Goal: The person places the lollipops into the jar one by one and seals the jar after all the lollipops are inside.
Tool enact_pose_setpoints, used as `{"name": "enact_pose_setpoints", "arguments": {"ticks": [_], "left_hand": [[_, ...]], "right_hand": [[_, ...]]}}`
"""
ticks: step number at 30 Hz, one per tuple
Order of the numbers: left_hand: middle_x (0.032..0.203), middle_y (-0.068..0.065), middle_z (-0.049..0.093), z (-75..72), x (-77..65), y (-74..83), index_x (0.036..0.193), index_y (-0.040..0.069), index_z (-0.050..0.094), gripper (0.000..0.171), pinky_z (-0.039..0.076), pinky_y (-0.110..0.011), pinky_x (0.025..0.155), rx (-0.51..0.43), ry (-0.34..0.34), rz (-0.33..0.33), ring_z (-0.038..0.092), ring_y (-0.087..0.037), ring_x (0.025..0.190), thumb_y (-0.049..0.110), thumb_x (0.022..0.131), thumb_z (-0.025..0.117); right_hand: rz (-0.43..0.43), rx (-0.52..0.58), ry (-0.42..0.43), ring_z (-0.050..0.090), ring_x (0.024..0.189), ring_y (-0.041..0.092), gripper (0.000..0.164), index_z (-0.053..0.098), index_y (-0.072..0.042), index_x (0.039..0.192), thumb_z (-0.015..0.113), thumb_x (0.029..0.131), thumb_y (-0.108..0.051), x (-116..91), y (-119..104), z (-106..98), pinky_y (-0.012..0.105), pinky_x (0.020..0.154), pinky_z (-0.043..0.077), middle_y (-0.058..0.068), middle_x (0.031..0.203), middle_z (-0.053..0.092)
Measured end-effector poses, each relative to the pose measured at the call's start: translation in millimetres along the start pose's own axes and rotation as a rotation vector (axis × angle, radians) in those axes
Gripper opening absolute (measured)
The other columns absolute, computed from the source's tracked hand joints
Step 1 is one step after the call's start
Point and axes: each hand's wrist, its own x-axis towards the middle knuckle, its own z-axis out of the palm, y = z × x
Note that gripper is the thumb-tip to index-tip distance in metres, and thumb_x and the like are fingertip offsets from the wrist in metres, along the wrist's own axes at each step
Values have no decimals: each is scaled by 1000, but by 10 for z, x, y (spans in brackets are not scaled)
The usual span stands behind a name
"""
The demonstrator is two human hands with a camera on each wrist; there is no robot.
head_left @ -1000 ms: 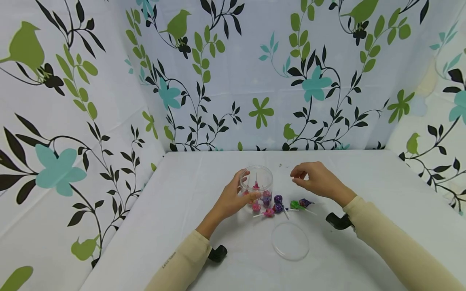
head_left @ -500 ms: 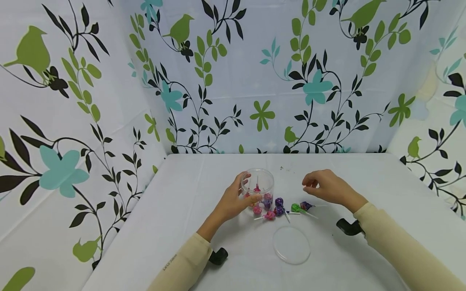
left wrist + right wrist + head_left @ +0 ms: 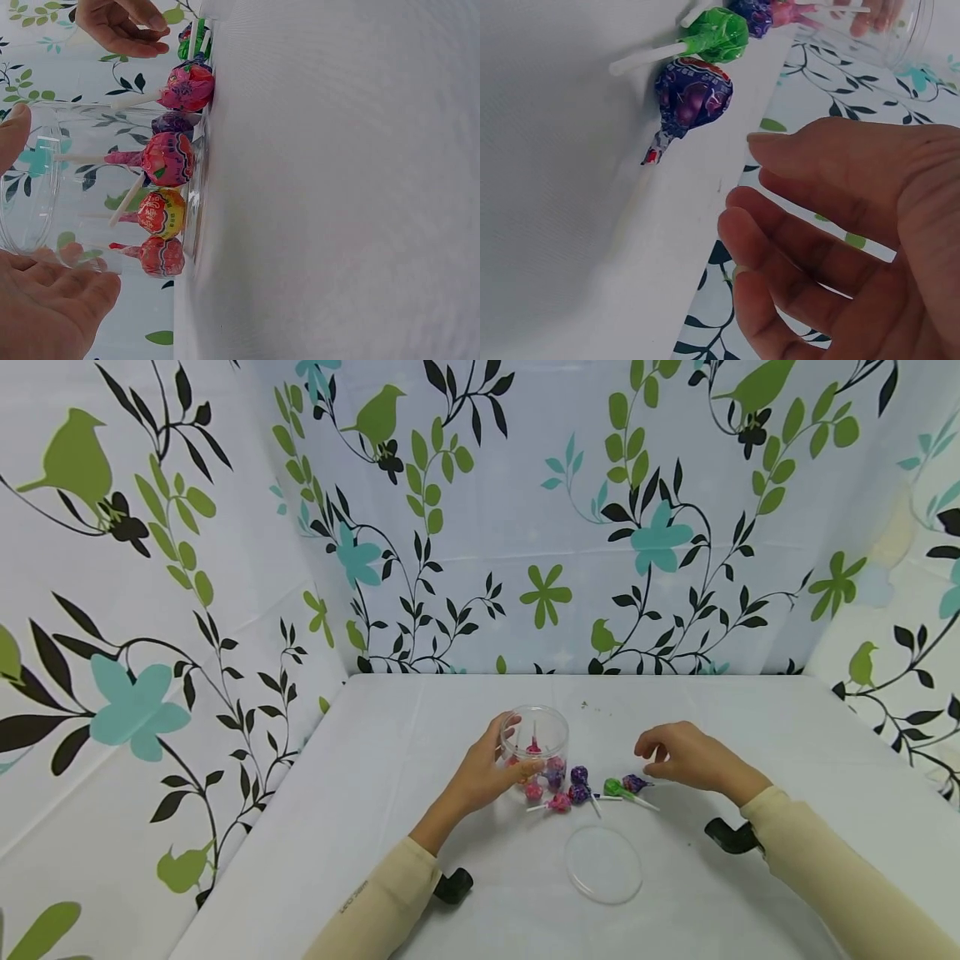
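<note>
Purple-wrapped round lollipop (image 3: pixel 694 99) is lying on the white table (image 3: pixel 525 877) near my empty, loosely curved right grip (image 3: pixel 697 762), a careless brush risking its rolling into the green-wrapped ball-shaped lollipop (image 3: pixel 720 34), while my left grip (image 3: pixel 478 777) is clasping the clear cylindrical plastic jar (image 3: pixel 553 750).

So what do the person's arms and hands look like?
The left hand and right hand wear no gloves. The left sleeve and right sleeve are plain cream, but the left one has small dark lettering, too tiny to read. A stubby black piece sticks out near each cuff: left piece, right piece.
</note>
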Motion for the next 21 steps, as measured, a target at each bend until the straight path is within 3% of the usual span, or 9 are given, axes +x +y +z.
{"name": "enact_pose_setpoints", "arguments": {"ticks": [12, 21], "left_hand": [[162, -4, 41, -7, -1, 7, 163, 17, 26, 93, 37, -45, 117, 11, -1, -12, 41, -27, 147, 47, 93, 78], [162, -7, 41, 6, 3, 12, 163, 15, 26, 92, 37, -47, 117, 12, 1, -1, 40, -28, 147, 44, 94, 78]], "right_hand": [[13, 35, -75, 63, 82, 17, 18, 76, -4, 102, 80, 85, 1, -15, 72, 95, 33, 73, 59, 1, 93, 70], [-3, 32, -74, 56, 78, 13, 17, 76, -9, 96, 77, 85, 4, -22, 178, 220, 31, 68, 54, -5, 86, 66]]}}
